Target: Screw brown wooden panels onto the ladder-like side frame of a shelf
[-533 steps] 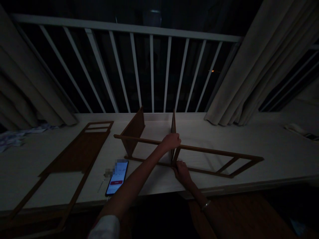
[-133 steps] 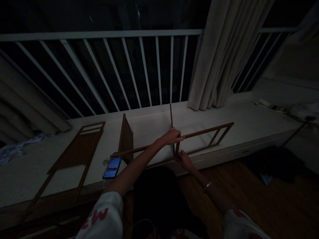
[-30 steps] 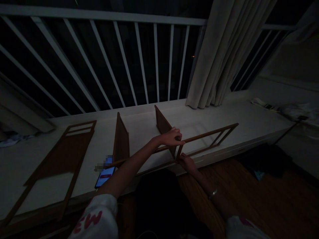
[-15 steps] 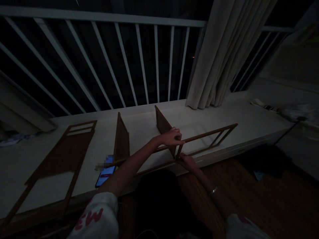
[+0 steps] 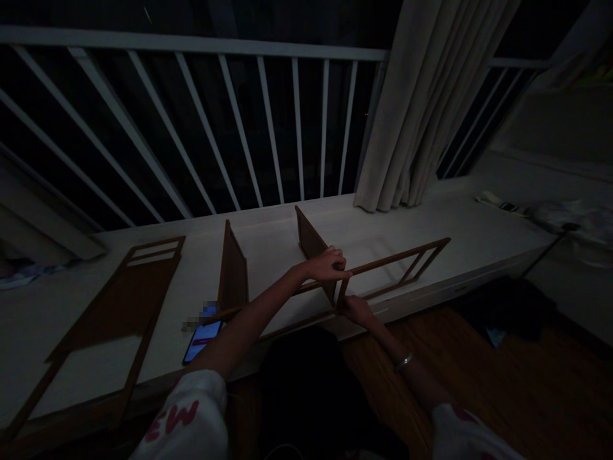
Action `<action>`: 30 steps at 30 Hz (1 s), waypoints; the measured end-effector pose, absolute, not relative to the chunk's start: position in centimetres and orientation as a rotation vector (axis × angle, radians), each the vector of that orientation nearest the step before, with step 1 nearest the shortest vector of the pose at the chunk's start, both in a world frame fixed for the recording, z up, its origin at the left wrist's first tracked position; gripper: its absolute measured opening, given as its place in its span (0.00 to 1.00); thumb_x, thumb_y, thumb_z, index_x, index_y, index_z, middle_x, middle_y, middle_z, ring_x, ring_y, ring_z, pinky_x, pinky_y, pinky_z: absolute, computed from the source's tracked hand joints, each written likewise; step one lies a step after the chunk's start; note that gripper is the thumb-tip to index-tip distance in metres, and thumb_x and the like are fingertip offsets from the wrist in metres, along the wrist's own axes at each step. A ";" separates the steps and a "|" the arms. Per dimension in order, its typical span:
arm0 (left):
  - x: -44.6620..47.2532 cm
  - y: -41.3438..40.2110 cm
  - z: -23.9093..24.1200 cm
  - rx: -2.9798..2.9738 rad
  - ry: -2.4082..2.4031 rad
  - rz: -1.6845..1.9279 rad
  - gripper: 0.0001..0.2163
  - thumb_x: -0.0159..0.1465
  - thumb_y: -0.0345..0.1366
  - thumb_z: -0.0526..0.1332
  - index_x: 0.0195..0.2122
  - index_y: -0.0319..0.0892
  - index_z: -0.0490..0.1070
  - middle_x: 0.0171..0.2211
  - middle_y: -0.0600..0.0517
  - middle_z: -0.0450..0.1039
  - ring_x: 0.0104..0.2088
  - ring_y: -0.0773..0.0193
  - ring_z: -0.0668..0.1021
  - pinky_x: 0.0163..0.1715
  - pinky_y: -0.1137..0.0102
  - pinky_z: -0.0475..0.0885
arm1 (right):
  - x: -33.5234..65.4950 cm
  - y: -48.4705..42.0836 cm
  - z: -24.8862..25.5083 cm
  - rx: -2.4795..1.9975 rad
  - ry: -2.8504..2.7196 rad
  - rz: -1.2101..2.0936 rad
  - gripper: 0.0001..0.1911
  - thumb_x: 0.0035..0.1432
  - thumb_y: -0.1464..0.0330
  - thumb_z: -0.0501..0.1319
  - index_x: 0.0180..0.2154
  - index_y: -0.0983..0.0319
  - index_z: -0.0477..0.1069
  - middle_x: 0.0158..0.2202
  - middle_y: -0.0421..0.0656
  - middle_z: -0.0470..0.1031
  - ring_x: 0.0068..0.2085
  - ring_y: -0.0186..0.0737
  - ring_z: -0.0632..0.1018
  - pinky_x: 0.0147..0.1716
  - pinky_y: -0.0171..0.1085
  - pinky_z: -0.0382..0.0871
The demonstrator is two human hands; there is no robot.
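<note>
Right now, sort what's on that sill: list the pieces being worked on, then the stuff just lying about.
In hand:
left hand on the ladder-like wooden side frame
right hand at its lower rail
two upright wooden panels

Lying about:
phone
second flat frame
curtain

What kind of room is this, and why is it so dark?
Probably a room in a home at night. A long white window ledge runs under a white railing with black outside, and pale curtains hang beside it. The left hand and right hand grip a wooden frame.
</note>
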State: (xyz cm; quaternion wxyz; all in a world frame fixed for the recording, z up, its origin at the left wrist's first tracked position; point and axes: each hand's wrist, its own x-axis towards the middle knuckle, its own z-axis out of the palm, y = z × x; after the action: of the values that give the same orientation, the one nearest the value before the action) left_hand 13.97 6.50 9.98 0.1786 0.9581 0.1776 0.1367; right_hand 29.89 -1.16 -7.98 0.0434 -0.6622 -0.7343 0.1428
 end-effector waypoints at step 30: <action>13.9 6.6 9.9 2.693 0.504 0.400 0.18 0.55 0.52 0.53 0.24 0.40 0.66 0.29 0.51 0.61 0.36 0.64 0.63 0.39 0.70 0.60 | 27.2 -5.0 -9.3 -1.954 -1.696 0.497 0.12 0.51 0.65 0.55 0.40 0.57 0.66 0.32 0.41 0.76 0.36 0.40 0.75 0.30 0.32 0.61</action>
State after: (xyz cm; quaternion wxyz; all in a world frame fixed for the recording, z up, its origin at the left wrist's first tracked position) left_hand 13.88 6.59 9.89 0.1854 0.9557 0.1790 0.1419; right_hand 27.16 -5.02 -9.28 0.2506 -0.7180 -0.6231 0.1826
